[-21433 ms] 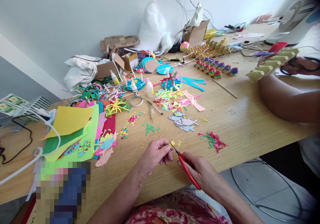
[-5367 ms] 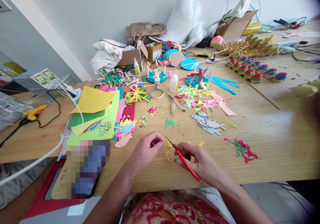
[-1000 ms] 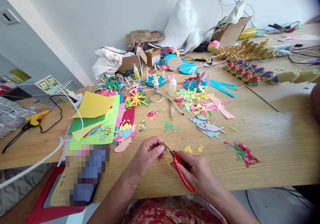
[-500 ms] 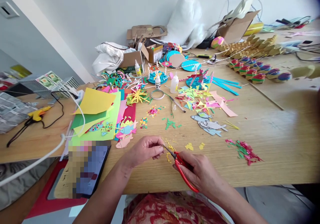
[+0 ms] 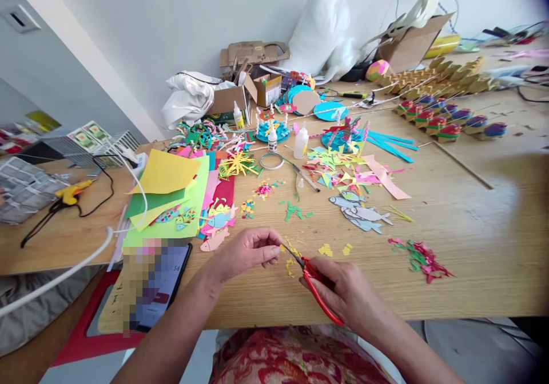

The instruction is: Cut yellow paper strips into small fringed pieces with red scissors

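Note:
Red-handled scissors (image 5: 318, 299) are gripped in my right hand (image 5: 348, 292), their blades pointing up and left. The blade tips reach the fingertips of my left hand (image 5: 253, 252), which is pinched closed. Whatever sits between those fingertips is too small to make out. Small yellow paper snippets (image 5: 290, 267) lie on the table beneath the blades. Just beyond my right hand are larger yellow paper pieces (image 5: 326, 250). A heap of pink and green paper bits (image 5: 422, 261) lies farther right.
Coloured paper sheets (image 5: 167, 170) and paper fish (image 5: 217, 238) lie to the left, near a phone (image 5: 165, 292). Grey-blue fish cutouts (image 5: 360, 212), paper scraps (image 5: 338, 170) and glue bottles (image 5: 301, 142) stand or lie beyond my hands. A glue gun (image 5: 71, 195) rests far left.
The view has shifted slightly. My hands and the scissors keep nearly the same pose, with the blade tips still at my left fingertips.

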Demonstrator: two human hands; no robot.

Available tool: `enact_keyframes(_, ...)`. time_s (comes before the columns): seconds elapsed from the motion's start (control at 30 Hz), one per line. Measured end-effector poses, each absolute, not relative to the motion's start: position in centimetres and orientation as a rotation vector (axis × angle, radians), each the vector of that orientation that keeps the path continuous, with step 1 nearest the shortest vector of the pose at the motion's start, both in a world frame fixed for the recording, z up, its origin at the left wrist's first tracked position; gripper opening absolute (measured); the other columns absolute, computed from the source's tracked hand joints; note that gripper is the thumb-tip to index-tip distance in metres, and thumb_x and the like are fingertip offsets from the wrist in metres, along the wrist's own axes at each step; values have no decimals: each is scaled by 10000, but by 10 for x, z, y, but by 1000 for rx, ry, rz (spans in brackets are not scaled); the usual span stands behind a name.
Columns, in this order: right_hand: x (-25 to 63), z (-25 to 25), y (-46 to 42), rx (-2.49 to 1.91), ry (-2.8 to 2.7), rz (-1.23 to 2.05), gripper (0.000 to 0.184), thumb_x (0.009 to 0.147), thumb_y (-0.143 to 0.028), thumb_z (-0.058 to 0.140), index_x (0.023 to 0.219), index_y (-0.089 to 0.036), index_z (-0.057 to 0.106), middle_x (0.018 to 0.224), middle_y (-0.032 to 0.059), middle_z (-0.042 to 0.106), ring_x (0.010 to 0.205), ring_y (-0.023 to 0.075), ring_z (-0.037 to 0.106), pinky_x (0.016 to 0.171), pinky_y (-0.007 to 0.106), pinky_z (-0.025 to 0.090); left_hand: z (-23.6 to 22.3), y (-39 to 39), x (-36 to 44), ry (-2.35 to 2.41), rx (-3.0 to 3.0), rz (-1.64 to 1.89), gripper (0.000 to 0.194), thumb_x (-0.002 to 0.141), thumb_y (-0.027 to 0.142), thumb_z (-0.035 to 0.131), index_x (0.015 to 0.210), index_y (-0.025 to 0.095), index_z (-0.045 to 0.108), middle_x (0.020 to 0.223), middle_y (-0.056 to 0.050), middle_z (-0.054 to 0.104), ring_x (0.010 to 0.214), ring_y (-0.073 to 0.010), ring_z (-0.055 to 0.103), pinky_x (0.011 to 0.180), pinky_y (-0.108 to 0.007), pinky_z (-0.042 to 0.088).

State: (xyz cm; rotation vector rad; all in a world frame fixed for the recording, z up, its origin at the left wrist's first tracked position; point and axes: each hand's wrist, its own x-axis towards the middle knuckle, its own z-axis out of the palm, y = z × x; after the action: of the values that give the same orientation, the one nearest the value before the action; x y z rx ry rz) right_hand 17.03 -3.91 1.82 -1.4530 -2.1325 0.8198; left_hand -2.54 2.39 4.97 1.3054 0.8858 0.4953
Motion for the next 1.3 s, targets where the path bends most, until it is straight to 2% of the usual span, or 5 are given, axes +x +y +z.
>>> enact_keyframes(0.13,167,17,-39,-1477,-2067,816,328,860,-340,367,582,-183,446,508,-23,477,459,89,385,452,202,277,40,13,-10,922,1216,721,178,717,309,570,747,135,545,608,20,500,555,-82,450,552,-205,375)
enact_keyframes(0.27,166,16,-39,-1488,-2054,797,321,861,-347,364,593,-188,439,520,-25,476,471,95,393,460,204,284,35,8,-4,953,1222,803,177,735,306,546,700,133,547,598,16,493,556,-84,433,543,-202,367)
enact_keyframes(0.73,166,20,-41,-1491,-2106,790,257,854,-325,378,638,-199,436,535,-21,498,466,106,425,463,213,286,41,9,-8,895,1253,723,179,732,313,552,689,139,542,589,24,459,557,-85,409,560,-206,350)
enact_keyframes(1.0,166,24,-40,-1517,-2151,753,217,845,-309,388,666,-199,442,571,-4,528,503,123,474,485,213,298,40,9,-12,890,1304,669,125,754,245,519,696,137,539,609,25,454,569,-81,413,568,-201,356)
enact_keyframes(1.3,168,21,-42,-1505,-2160,744,252,846,-312,395,620,-205,414,539,-16,497,477,110,439,469,208,273,41,9,-12,889,1312,622,128,741,248,521,693,132,543,595,29,445,555,-77,399,550,-198,348)
